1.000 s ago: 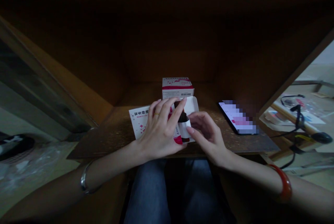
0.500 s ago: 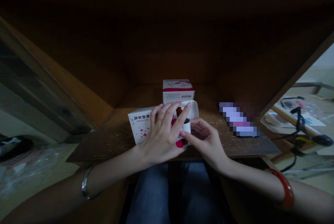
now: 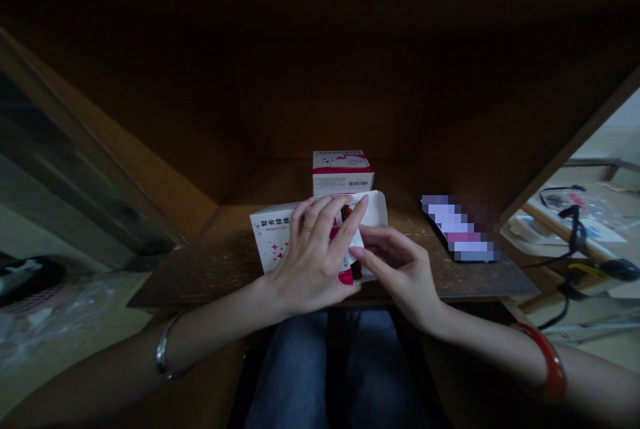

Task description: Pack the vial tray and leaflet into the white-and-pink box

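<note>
A white and pink medicine box (image 3: 271, 236) lies on the wooden board, its right end open with an end flap (image 3: 376, 206) sticking out. My left hand (image 3: 315, 249) is laid across the top of the box and grips it, fingers curved over the far side. Brown glass bottles (image 3: 346, 213) show in part inside the open end. At that opening my right hand (image 3: 403, 269) pinches a small white folded paper (image 3: 357, 241) between thumb and fingers. The paper touches the bottles' end of the box; its far part is hidden by my left fingers.
A second, closed box (image 3: 343, 172) of the same kind stands just behind. To the right lies a phone (image 3: 457, 229) with a blurred screen. Wooden cabinet walls rise on both sides and at the back. Beyond the right wall are a cable (image 3: 573, 236) and plastic bags.
My right hand has pushed the folded paper slightly; its dark upper gap no longer shows. The box has shifted a little to the right with both hands.
</note>
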The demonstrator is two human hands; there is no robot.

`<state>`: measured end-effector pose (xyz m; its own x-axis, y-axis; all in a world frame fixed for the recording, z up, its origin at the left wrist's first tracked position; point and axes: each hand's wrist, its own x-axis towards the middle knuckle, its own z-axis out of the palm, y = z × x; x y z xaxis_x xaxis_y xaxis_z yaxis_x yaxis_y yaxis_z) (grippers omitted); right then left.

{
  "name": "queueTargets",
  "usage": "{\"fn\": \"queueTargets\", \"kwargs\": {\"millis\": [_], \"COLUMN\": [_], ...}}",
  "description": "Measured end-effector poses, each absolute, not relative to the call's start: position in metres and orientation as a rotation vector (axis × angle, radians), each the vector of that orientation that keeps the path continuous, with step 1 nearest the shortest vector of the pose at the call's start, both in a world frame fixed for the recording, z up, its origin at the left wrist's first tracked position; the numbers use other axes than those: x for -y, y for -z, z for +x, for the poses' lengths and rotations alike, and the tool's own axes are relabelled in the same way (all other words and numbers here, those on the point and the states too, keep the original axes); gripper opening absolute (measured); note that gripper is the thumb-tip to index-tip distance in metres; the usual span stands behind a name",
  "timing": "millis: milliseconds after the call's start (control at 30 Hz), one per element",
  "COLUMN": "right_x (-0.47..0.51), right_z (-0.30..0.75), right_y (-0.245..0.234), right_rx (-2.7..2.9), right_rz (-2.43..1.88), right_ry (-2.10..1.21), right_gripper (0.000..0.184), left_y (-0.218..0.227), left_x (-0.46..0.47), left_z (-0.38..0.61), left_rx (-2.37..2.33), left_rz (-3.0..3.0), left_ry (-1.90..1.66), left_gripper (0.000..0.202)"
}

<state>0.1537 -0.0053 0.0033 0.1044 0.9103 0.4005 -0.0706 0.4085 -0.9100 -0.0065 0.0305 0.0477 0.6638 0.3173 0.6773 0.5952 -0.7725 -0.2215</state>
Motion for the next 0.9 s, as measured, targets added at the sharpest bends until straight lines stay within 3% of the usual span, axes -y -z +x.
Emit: {"fn": "queueTargets", "kwargs": {"millis": [200,333,533,633,733,900], "right_x": [0.008,0.014,0.018,0.011,0.003,0.005], "right_z": [0.156,0.165,0.175,0.172,0.167,0.162], "right_y": [-0.009,-0.017,-0.012,-0.003,0.006,0.011], "right_rx": [1.577,1.857,1.713,1.580,1.457,1.567], "right_rz": [-0.885,-0.877,-0.853,-0.875,-0.785,-0.776], "right_ry": [-0.709,-0.570,-0.014,-0.380,-0.784,-0.889], "right_gripper": [0.022,0.040,0.076,0.076,0.055,0.050], "left_y": [-0.045,-0.046,-0.047,-0.047,-0.046,-0.042], "left_x": [-0.030,-0.033,-0.035,-0.035,-0.035,-0.036], "left_z": [-0.006,-0.006,-0.007,-0.008,-0.008,-0.007], "left_rx": [0.684,0.718,0.709,0.680,0.658,0.586], "left_rz": [-2.444,-2.442,-2.437,-2.461,-2.509,-2.496], "left_ry": [0.900,0.995,1.099,1.119,1.112,1.075], "left_gripper": [0.073,0.073,0.055,0.054,0.066,0.092]}}
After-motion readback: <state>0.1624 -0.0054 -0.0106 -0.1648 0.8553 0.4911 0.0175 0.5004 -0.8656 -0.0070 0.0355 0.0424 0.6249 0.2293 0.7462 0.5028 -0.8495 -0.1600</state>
